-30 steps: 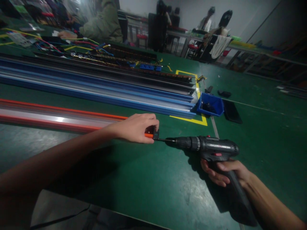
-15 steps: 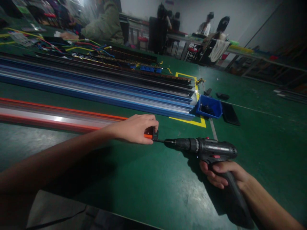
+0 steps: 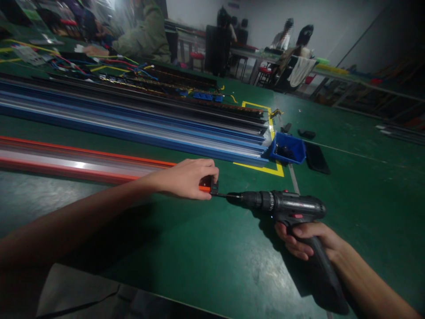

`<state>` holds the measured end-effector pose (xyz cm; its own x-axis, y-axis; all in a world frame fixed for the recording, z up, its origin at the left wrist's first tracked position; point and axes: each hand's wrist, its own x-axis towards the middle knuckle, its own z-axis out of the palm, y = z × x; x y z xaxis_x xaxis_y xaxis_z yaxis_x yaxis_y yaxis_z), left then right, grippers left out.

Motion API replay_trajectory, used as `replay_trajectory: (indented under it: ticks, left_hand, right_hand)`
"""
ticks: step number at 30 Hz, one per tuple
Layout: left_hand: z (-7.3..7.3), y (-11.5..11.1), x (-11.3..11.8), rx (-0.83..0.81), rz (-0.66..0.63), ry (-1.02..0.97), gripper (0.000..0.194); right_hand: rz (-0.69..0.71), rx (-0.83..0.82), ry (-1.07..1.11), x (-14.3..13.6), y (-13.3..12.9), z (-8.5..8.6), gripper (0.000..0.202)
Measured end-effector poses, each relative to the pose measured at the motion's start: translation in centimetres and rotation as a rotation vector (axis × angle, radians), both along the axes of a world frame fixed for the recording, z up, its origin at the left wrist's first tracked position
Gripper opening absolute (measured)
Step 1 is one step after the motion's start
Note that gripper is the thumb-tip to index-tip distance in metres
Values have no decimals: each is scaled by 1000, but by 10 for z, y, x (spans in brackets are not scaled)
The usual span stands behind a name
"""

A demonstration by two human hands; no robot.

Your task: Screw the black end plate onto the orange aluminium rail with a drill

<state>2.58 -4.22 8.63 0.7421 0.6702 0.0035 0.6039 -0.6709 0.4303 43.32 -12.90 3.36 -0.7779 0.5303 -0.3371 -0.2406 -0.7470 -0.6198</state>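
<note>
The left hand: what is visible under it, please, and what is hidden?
Under the left hand lies the orange-edged rail; an orange strip shows beside the black end piece. The rail directly beneath the hand is covered and cannot be seen.

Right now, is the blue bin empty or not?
Not empty: dark pieces show inside the blue bin, below its rim. How full it is, I cannot tell; its floor is hidden.

Assembly wkshp, green bench w/ blue profiles, wires & parts bin, pwr drill, co-worker at far side
</note>
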Motion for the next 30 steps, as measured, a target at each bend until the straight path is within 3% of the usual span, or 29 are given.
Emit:
replay_trajectory:
  ticks: [10, 30]
  left_hand:
    - [-1, 0, -1, 7, -5, -2, 28]
    - [3, -1, 0, -2, -4, 3, 27]
  right_hand:
    - [7, 31, -14, -3, -1, 6, 26]
    - [11, -10, -27, 1, 0, 2, 24]
